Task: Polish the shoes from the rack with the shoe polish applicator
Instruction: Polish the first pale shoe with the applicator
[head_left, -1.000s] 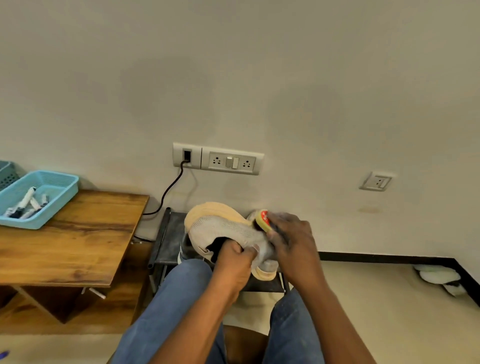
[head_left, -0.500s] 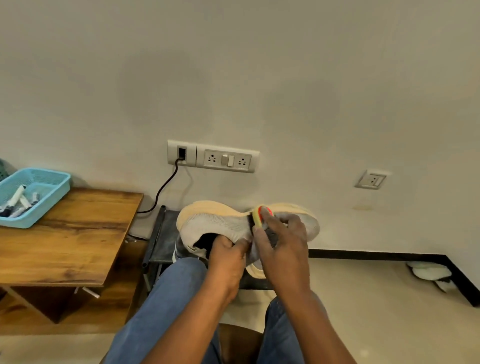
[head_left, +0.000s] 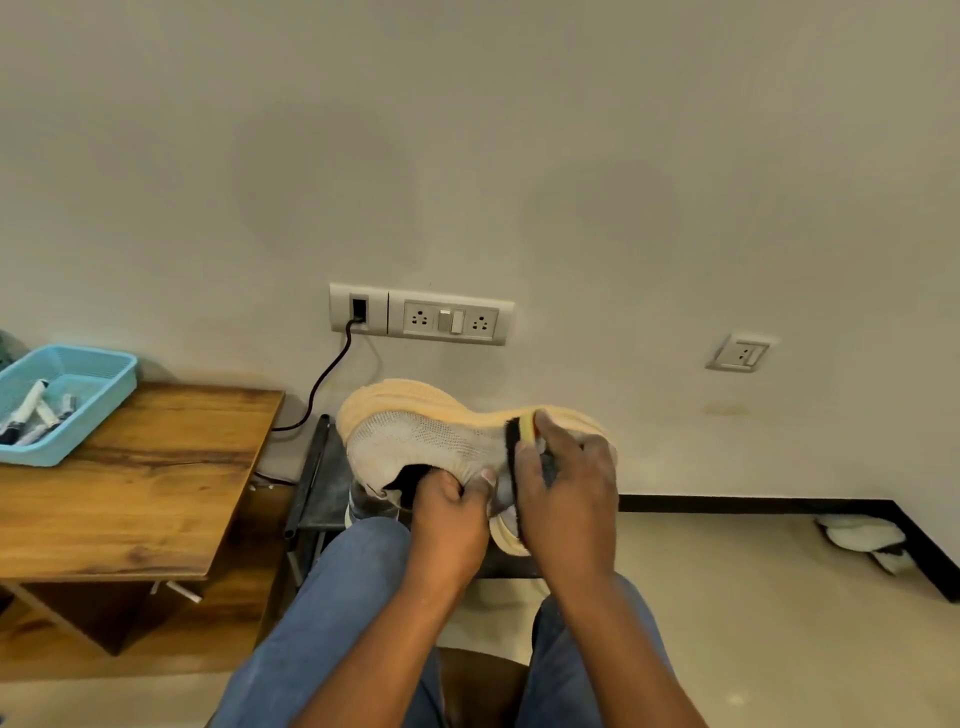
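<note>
- A seated person in blue jeans holds a pale mesh shoe (head_left: 426, 441) with a peach sole, tipped on its side, above the knees and in front of a low dark shoe rack (head_left: 322, 488).
- The left hand (head_left: 449, 512) grips the shoe at its opening, fingers curled round the collar.
- The right hand (head_left: 566, 499) grips a shoe polish applicator (head_left: 522, 436), its dark sponge pressed to the shoe's upper, right of the left hand.
- Polishing looks under way on this shoe; no clear polished patch shows, so how much is finished cannot be told.
- Another shoe sits on the rack just below the held shoe, apparently waiting.
- Left of the shoe stands a wooden tabletop (head_left: 135, 478) carrying a blue basket (head_left: 98, 395).
</note>
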